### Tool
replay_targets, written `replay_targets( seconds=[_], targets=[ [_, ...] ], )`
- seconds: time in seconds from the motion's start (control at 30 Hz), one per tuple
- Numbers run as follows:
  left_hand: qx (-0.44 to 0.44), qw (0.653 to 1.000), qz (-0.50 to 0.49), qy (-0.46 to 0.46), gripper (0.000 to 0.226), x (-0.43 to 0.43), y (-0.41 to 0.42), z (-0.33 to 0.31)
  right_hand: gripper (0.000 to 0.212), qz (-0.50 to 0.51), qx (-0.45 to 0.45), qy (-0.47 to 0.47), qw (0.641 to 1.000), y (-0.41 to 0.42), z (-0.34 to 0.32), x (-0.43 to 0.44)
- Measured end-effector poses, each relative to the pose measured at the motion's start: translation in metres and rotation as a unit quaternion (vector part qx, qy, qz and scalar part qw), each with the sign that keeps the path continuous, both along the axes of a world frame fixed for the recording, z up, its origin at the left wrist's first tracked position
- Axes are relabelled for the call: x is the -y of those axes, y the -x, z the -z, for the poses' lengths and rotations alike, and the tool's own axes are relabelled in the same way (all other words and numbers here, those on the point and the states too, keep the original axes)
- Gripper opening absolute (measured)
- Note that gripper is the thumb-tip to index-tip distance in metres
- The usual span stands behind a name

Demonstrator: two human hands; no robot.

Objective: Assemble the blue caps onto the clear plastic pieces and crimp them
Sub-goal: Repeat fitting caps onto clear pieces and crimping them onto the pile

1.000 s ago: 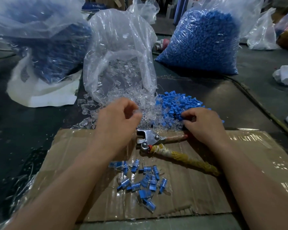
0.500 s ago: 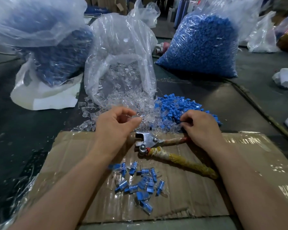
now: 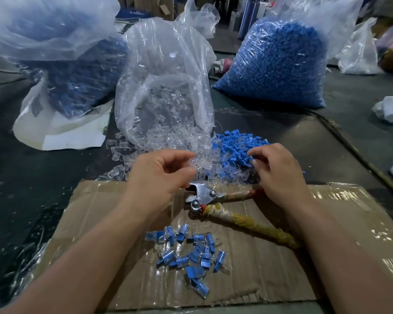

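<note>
The loose blue caps point(image 3: 234, 146) lie heaped on the worktop point(image 3: 304, 137) at one o'clock of the crimping pliers point(image 3: 204, 196), with the spilled clear plastic pieces point(image 3: 179, 141) at twelve o'clock. The right hand point(image 3: 279, 175) has been carried up from beside the plier handle, where it was half a second ago, to the near edge of the blue heap. Its fingers are curled onto the caps, though whether one is already pinched cannot be told. The left hand point(image 3: 159, 175) is held as before just above the plier head, thumb and forefinger closed on what appears to be a single clear piece point(image 3: 192, 163). A cap is thus judged to be in the course of being fetched for that piece — joining and crimping are not yet done. At six o'clock of the pliers the finished pieces point(image 3: 191, 254) are seen unmoved on the cardboard point(image 3: 327, 257).
</note>
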State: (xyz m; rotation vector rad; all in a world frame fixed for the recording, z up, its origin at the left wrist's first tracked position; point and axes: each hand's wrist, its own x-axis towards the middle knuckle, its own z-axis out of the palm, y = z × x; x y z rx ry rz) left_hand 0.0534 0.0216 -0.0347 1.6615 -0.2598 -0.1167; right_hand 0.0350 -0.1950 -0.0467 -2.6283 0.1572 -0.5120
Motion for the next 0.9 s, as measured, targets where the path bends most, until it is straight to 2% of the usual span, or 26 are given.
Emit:
replay_targets(
  seconds=[0.1,0.2,0.37,0.57,0.77,0.9],
  targets=[
    [0.005,1.0,0.009,-0.017,0.034,0.004,0.004,0.0,0.021,-0.032,0.038,-0.118,0.992,0.014,-0.012,-0.016],
    [-0.011,1.0,0.014,-0.016,0.025,0.009,0.009,-0.002,0.03,-0.096,0.033,-0.212,0.972,0.029,-0.02,-0.037],
    [-0.016,1.0,0.024,-0.001,0.02,0.009,0.012,-0.006,0.024,-0.158,0.05,-0.265,0.95,0.038,-0.025,-0.059],
    [-0.008,1.0,0.01,0.001,0.016,0.013,0.014,-0.005,0.028,-0.17,0.079,-0.254,0.949,0.039,-0.024,-0.062],
    [0.002,1.0,-0.012,0.0,0.015,0.013,0.016,-0.009,0.027,-0.144,0.118,-0.212,0.96,0.038,-0.02,-0.064],
    [0.008,0.999,-0.033,-0.014,0.016,0.014,0.017,-0.009,0.025,-0.13,0.142,-0.217,0.957,0.038,-0.018,-0.065]
  ],
)
